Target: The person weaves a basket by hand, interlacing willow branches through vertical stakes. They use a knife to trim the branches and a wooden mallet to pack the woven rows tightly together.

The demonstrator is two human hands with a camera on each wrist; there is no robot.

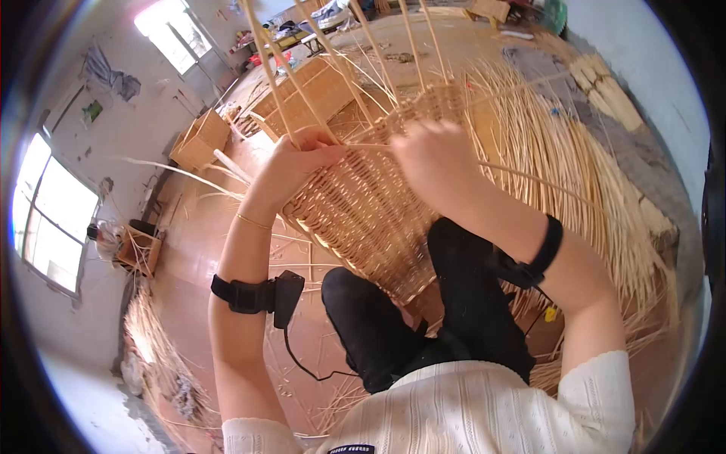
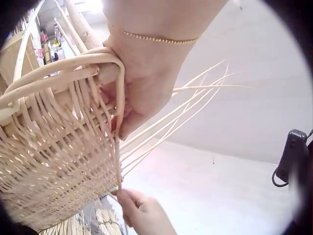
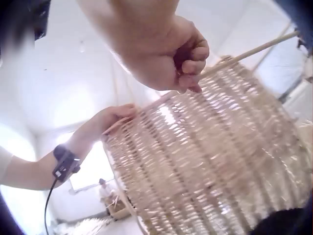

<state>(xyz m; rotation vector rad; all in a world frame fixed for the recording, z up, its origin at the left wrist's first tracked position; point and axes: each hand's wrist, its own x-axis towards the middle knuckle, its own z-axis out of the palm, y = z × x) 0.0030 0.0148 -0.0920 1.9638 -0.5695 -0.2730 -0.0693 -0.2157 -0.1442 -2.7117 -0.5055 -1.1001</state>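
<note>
A partly woven wicker basket (image 1: 363,212) leans between the person's knees, with tall upright stakes (image 1: 376,49) rising from its far edge. At its upper left corner, my left hand (image 1: 302,160) grips the rim, thumb along a pale wicker rod (image 1: 368,147). That rod bends round the corner in the left wrist view and runs taut along the edge. My right hand (image 1: 439,163) holds the same rod further right, fingers curled round it; its free end (image 3: 254,51) sticks out past the fist. In the left wrist view, the right hand (image 2: 144,213) pinches the rod below the left.
Long loose wicker rods (image 1: 544,144) cover the floor on the right. Woven boxes (image 1: 310,94) stand beyond the basket, and another box (image 1: 200,140) is at left. A bundle of strips (image 1: 605,91) lies by the right wall. The person's dark-clad knees (image 1: 370,318) are below the basket.
</note>
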